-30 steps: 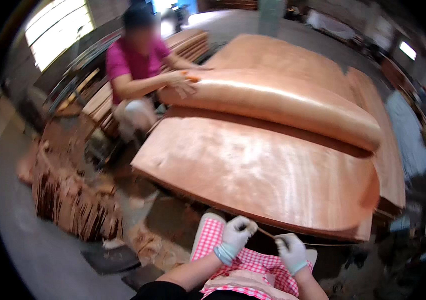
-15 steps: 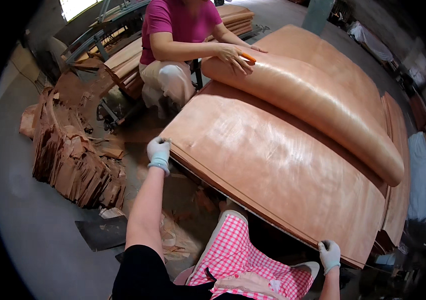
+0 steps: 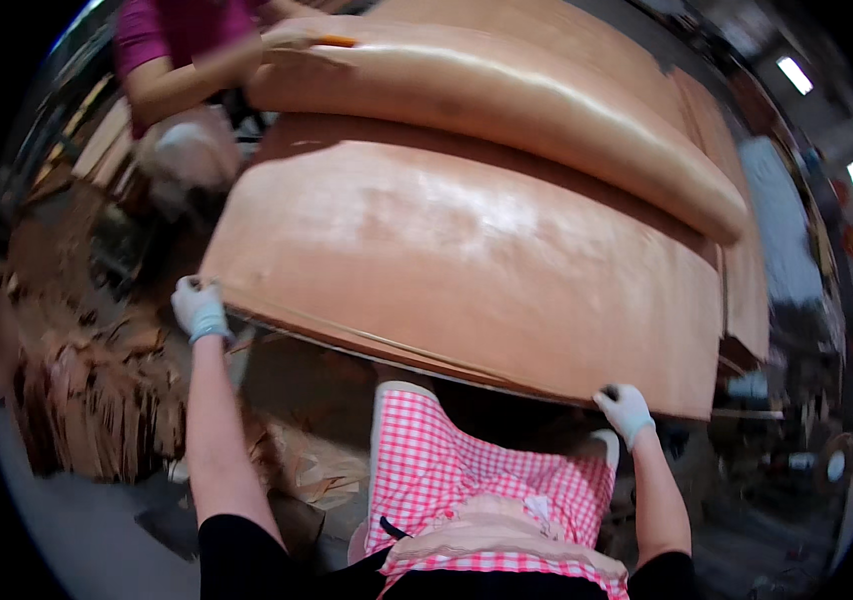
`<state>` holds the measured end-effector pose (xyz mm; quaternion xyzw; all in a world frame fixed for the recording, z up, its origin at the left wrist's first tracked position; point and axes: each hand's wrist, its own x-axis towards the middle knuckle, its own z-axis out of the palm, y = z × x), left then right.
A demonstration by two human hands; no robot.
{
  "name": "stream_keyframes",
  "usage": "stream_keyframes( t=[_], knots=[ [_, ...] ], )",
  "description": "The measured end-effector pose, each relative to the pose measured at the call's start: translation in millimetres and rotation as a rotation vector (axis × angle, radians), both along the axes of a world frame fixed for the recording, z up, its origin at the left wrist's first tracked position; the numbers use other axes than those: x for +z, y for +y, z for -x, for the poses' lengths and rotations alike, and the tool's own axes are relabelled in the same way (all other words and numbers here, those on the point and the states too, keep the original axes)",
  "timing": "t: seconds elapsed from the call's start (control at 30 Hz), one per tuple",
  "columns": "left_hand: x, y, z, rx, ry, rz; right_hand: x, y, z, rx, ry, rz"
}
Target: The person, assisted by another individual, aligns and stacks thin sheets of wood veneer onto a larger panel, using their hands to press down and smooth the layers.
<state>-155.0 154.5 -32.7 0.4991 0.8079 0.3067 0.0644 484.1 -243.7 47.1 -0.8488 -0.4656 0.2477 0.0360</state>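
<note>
A wide reddish-brown wood veneer sheet (image 3: 447,290) lies over a stack in front of me, its near edge curving across the view. My left hand (image 3: 198,305), in a pale glove, is closed on its near left corner. My right hand (image 3: 626,411), gloved too, pinches the near edge toward the right end. Beyond, a veneer sheet folds back in a thick roll (image 3: 507,110). A co-worker's hand (image 3: 297,45), blurred, rests on the roll's left end with a thin orange object (image 3: 335,41).
The co-worker in a magenta shirt (image 3: 187,35) crouches at the far left. A ragged pile of veneer scraps (image 3: 97,405) stands on the left floor. My pink checked apron (image 3: 487,465) covers my knees under the near edge. A pale wrapped stack (image 3: 779,220) lies at the right.
My view has swung to the right, so sheet, co-worker and scrap pile appear further left. Both my hands keep their hold on the sheet's near edge.
</note>
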Motion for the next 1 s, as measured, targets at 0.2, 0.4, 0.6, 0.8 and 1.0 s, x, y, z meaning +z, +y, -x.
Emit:
stream_keyframes(
  t=[0.2,0.4,0.6,0.8,1.0],
  knots=[
    [-8.7,0.6,32.2,-0.148,0.193,0.173,-5.1,22.0,-4.4,-0.193,0.078,0.144],
    [59.5,-42.3,-116.8,-0.194,0.538,0.014,-8.4,11.2,-11.5,-0.207,0.11,0.19],
    [41.9,-238.8,-412.9,-1.208,0.225,0.046,-17.7,18.5,-11.2,-0.115,0.09,0.143],
    [24.1,-287.3,-500.1,-1.295,0.275,0.25,-26.2,-10.3,-31.8,-0.13,0.269,0.051],
    [25.2,-279.8,-490.8,-1.247,0.278,0.295,-4.7,-137.8,-207.2,-0.276,0.101,0.024]
  ],
)
